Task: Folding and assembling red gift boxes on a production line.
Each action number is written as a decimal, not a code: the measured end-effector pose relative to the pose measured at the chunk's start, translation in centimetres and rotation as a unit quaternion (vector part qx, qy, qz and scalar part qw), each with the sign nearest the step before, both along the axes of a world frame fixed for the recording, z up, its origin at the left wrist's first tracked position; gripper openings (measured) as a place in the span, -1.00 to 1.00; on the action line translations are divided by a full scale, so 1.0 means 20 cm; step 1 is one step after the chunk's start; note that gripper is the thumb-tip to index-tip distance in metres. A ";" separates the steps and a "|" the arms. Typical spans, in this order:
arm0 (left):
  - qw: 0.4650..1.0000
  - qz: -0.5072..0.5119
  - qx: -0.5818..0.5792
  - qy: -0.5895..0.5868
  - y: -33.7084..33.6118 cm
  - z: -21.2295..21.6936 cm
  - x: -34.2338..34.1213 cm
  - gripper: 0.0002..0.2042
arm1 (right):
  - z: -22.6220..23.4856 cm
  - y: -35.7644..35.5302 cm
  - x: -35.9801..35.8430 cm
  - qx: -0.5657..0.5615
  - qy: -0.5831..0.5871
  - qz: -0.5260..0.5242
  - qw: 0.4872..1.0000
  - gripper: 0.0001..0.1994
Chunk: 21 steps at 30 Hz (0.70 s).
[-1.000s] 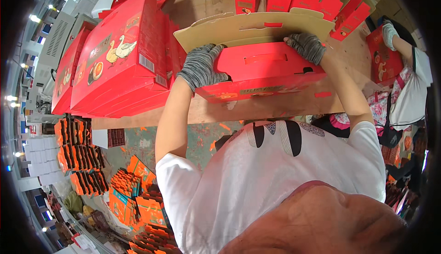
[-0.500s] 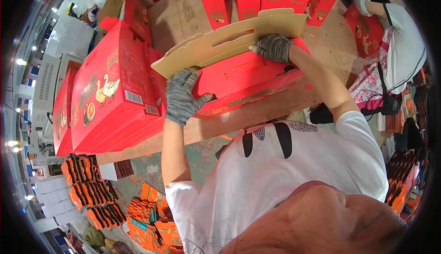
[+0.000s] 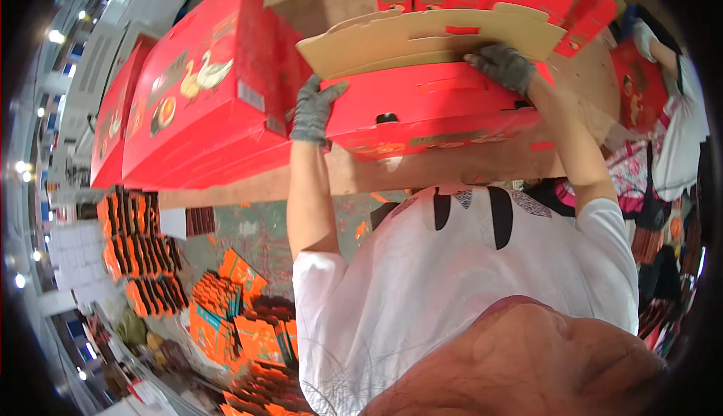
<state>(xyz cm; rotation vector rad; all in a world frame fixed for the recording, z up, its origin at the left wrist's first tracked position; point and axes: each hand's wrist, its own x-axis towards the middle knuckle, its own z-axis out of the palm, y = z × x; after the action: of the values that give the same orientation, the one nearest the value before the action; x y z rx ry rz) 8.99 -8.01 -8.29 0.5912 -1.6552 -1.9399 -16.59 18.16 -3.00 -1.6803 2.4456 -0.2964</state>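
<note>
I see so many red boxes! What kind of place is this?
Probably a box-packing workshop: gloved hands fold a red carton on a wooden table, finished boxes are stacked beside it, and orange packs cover the floor.

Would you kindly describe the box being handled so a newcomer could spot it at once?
Start at the wooden table. At its near edge lies a flat red box, gripped by the gloved left hand and right hand. Unlike the closed swan-printed boxes nearby, its plain cardboard flap stands open.

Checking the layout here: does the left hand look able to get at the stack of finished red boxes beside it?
Probably yes: the left hand grips the red carton's end, and the stacked red boxes lie right beside it with nothing between.
</note>
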 end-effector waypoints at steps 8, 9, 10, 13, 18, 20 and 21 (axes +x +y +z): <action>0.999 0.019 0.032 0.008 0.02 0.03 0.01 -0.63 | 0.36 0.01 0.14 -0.065 0.252 0.014 0.965 -0.64; 0.999 0.011 0.033 0.011 0.02 0.03 -0.01 -0.63 | 0.42 0.02 0.10 -0.062 0.256 0.006 0.965 -0.64; 0.999 0.005 0.031 0.006 0.01 0.04 -0.02 -0.63 | 0.47 0.02 0.04 -0.169 0.301 0.020 0.938 -0.64; 1.000 -0.008 0.021 0.002 -0.02 0.00 -0.03 -0.64 | 0.59 0.05 0.10 -0.048 0.263 -0.060 0.962 -0.63; 0.986 -0.037 -0.122 0.106 -0.06 -0.03 0.01 -0.77 | 0.32 0.34 0.26 0.049 0.208 0.068 0.974 -0.58; 0.972 -0.069 -0.159 0.158 0.00 0.02 0.02 -0.80 | 0.17 0.44 0.34 -0.020 0.210 0.069 0.975 -0.56; 0.954 -0.091 -0.197 0.207 0.02 0.03 0.04 -0.81 | 0.12 0.47 0.35 -0.093 0.211 0.079 0.970 -0.54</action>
<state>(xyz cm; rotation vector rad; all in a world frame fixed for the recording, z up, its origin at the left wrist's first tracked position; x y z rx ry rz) 9.85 -7.63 -7.62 -0.1218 -1.7857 -1.6332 -9.57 27.52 -0.61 -2.2034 2.6119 -0.1650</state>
